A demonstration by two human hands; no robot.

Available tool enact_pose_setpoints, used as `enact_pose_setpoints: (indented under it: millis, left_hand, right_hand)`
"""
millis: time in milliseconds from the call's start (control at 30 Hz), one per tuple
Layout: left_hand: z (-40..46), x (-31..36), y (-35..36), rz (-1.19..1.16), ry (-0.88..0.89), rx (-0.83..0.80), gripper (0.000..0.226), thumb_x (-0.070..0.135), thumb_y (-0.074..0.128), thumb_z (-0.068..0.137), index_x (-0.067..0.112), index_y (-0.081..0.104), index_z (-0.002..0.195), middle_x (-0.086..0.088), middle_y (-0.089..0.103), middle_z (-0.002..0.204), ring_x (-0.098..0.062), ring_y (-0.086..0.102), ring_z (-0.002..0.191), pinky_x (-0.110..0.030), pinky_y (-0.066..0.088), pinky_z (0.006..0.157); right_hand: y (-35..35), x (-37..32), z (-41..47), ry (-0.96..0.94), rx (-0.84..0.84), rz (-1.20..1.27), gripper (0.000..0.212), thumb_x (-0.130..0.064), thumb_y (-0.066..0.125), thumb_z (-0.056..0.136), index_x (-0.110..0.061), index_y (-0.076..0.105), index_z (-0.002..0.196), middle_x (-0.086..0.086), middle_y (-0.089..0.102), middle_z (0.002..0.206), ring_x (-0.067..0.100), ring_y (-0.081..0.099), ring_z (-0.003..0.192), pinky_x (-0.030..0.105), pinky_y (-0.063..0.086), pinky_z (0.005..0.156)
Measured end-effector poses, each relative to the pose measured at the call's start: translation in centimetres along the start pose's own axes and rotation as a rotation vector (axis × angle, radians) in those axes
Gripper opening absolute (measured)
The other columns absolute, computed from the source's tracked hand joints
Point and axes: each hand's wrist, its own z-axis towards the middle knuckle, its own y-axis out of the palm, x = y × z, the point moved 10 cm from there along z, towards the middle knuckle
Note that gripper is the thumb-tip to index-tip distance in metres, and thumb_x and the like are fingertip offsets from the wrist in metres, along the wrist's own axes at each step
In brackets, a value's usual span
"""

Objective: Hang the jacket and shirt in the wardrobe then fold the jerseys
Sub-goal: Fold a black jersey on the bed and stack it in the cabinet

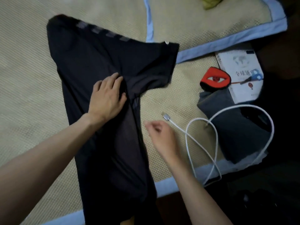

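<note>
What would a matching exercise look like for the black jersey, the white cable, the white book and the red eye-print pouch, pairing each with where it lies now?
Things:
1. black mesh jersey
2. white charging cable
3. white paperback book
4. red eye-print pouch

Places:
A. looped over the folded grey cloth
B. at the mat's right edge, farthest right
C. spread flat under the left hand
D. against the book's left edge, above the grey cloth

Pairs: 1-C, 2-A, 3-B, 4-D
</note>
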Motion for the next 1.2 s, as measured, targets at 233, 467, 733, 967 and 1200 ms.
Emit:
enact_pose_setpoints:
  millis: [233,467,733,967,1200]
  left_hand:
    - [9.5,-2.2,0.8,-0.008,-0.026,0.029,0.069,0.052,0.033,0.101,0.020,0.017,0.161,-0.002,0.010,0.170,-0.023,0.012,0.156,-0.053,0.005,0.125]
    - [11.3,-3.0,4.8,0.106,-0.086,-0.035,0.069,0.060,0.019,0.099,0.033,0.006,0.161,-0.003,0.002,0.170,-0.031,0.000,0.156,-0.062,-0.002,0.121]
    - [11.0,-6.3,-0.6,-0.087,-0.147,-0.037,0.064,0.055,0.025,0.102,0.036,0.007,0.161,0.001,0.002,0.170,-0.022,-0.002,0.157,-0.056,-0.009,0.122]
    - [5.4,-23.0,-7.7,-0.318,-0.588,0.330,0.063,0.041,0.044,0.094,0.013,0.038,0.150,-0.015,0.041,0.151,-0.033,0.042,0.137,-0.049,0.033,0.114]
    - [6.8,-27.0,-4.1,-0.990,-0.767,0.220,0.066,0.054,0.068,0.074,0.004,0.067,0.116,0.002,0.067,0.093,-0.009,0.062,0.082,-0.031,0.056,0.071]
  right_hand:
    - [4.3,-6.7,11.6,0.312,-0.076,1.255,0.054,-0.035,0.065,0.097,-0.002,0.055,0.139,0.015,0.059,0.141,0.027,0.061,0.125,0.035,0.045,0.112]
    - [3.7,-7.1,15.9,0.411,0.382,1.228,0.035,-0.021,0.087,0.074,-0.005,0.072,0.102,0.014,0.077,0.099,0.031,0.076,0.082,0.052,0.063,0.079]
    - [-2.2,-6.6,13.5,0.118,0.672,0.444,0.046,-0.035,0.075,0.087,-0.004,0.072,0.119,0.009,0.076,0.112,0.023,0.072,0.100,0.040,0.059,0.092]
    - [-3.4,-20.0,9.4,-0.581,0.605,0.127,0.027,-0.017,0.062,0.100,-0.001,0.067,0.120,-0.004,0.068,0.114,-0.007,0.060,0.096,0.007,0.047,0.092]
    - [8.5,-19.1,8.1,-0.670,-0.114,-0.287,0.048,-0.057,0.066,0.086,-0.023,0.071,0.120,-0.009,0.067,0.131,0.008,0.055,0.130,0.029,0.039,0.114]
